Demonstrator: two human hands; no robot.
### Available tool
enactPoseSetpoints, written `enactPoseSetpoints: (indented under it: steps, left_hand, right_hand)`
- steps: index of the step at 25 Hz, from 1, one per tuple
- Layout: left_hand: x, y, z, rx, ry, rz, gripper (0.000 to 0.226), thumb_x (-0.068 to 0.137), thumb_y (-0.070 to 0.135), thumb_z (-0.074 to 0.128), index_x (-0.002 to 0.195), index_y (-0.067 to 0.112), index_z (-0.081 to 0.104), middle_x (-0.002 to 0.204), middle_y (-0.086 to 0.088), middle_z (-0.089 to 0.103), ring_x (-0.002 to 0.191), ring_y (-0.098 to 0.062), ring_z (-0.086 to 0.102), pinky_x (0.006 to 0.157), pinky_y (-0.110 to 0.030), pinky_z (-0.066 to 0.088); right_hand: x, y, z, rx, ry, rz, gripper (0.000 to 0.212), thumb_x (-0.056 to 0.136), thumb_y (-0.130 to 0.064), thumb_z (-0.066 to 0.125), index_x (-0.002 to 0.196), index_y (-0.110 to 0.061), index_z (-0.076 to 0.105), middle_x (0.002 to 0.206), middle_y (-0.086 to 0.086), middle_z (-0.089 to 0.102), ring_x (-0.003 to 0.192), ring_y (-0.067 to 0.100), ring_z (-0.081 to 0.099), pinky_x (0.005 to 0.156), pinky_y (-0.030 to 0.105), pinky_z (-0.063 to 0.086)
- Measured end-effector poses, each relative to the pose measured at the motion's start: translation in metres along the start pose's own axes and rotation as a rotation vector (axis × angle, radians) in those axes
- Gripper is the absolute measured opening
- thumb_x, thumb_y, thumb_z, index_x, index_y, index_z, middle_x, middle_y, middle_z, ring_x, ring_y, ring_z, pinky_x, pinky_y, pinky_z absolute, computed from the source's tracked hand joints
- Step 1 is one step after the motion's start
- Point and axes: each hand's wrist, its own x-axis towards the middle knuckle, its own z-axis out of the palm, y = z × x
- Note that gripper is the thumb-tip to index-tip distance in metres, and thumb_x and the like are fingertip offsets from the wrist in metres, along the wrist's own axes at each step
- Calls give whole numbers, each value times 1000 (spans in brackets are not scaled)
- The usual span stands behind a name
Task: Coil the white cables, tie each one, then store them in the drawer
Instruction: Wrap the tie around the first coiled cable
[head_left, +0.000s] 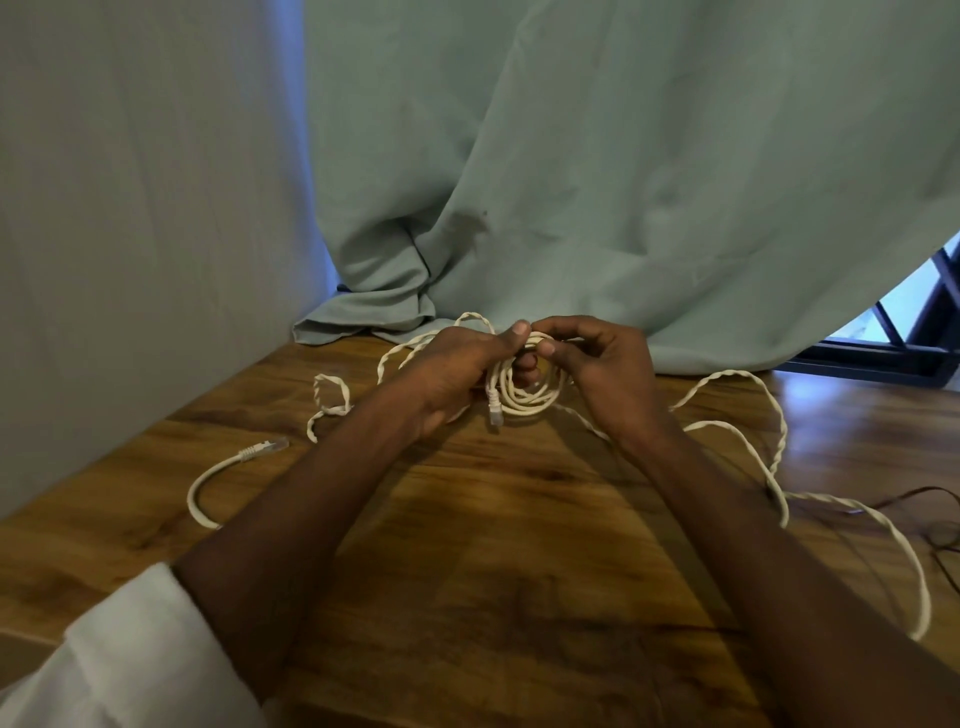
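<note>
Both hands, left (452, 371) and right (605, 366), meet, fingers curled.

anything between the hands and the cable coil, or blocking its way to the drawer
Nothing stands between them: the left hand and right hand both already hold the coil. No drawer shows in this view, so that path cannot be judged.

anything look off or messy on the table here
Somewhat. Both hands, left hand and right hand, hold a small coil, but most of the white cable sprawls loose and twisted over the table. A plug end lies apart at the left. A thin dark wire trails at the right edge.
</note>
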Motion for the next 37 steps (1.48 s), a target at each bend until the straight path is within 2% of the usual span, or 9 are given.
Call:
enactPoseSetpoints:
  steps: [4, 7, 13, 17, 22, 25, 29, 34, 37]
  left_hand:
    - [-2, -5, 2, 46, 28, 105, 28, 99, 20, 69, 102, -7, 76, 87, -18, 76, 85, -26, 73, 91, -42, 60]
    - [-6, -7, 8, 418, 190, 343, 24, 98, 22, 72, 91, 1, 80, 83, -12, 79, 79, -20, 76, 82, -38, 61]
    - [-7, -14, 13, 788, 409, 658, 16, 91, 29, 78, 91, 14, 82, 80, 2, 77, 74, -11, 70, 70, -35, 55]
    - [-4, -15, 8, 737, 316, 442, 27, 94, 38, 76, 85, 14, 82, 69, 1, 76, 65, -9, 71, 67, -30, 55]
    - [2, -14, 3, 126, 109, 119, 24, 99, 27, 72, 106, 5, 80, 92, -21, 79, 89, -37, 77, 94, -50, 59]
    - [2, -15, 5, 10, 162, 124, 15, 99, 12, 70, 108, -1, 72, 84, -20, 77, 76, -29, 75, 87, -47, 63]
    - [0, -15, 6, 15, 174, 92, 9, 99, 7, 70, 102, 0, 65, 64, -13, 64, 57, -22, 62, 67, -40, 61]
    - [0, -6, 3, -172, 91, -101, 20, 107, 10, 52, 89, 8, 58, 62, -6, 49, 49, -14, 42, 51, -25, 45]
    - [-2, -10, 3, -204, 79, -99, 15, 107, 11, 55, 95, 6, 61, 67, -9, 56, 56, -15, 50, 51, -27, 53]
  right_hand:
    - [-3, -2, 4, -22, 20, -18, 17, 91, -6, 73, 100, -17, 82, 95, -3, 81, 95, 16, 76, 92, 42, 60]
    - [-4, 0, 7, -12, 30, -1, 13, 93, -6, 72, 101, -11, 81, 92, 1, 81, 93, 20, 77, 88, 40, 61]
    - [-3, 2, 7, 254, 12, 332, 16, 99, -12, 67, 106, -3, 78, 93, 17, 79, 78, 24, 75, 74, 40, 63]
    - [-6, 4, 7, 259, 64, 346, 12, 96, -8, 71, 103, -2, 79, 90, 17, 79, 78, 28, 76, 72, 37, 63]
    - [-2, 9, 4, 297, 100, 376, 26, 89, -16, 81, 114, -13, 75, 98, 14, 80, 96, 35, 78, 87, 52, 63]
    - [-3, 7, 8, -12, 24, 223, 43, 78, -21, 90, 118, -21, 73, 97, 3, 80, 91, 19, 78, 85, 43, 64]
    - [-12, 5, 11, -325, -53, 75, 19, 88, -14, 79, 102, -28, 78, 82, -20, 73, 78, -9, 69, 73, 16, 55]
    - [-20, 5, 9, -517, -136, -155, 25, 94, -19, 64, 117, -24, 74, 103, -9, 77, 91, 9, 69, 82, 37, 56]
    - [-20, 8, 5, -464, -144, -112, 28, 93, -23, 69, 121, -25, 72, 106, -8, 76, 94, 10, 70, 85, 42, 58]
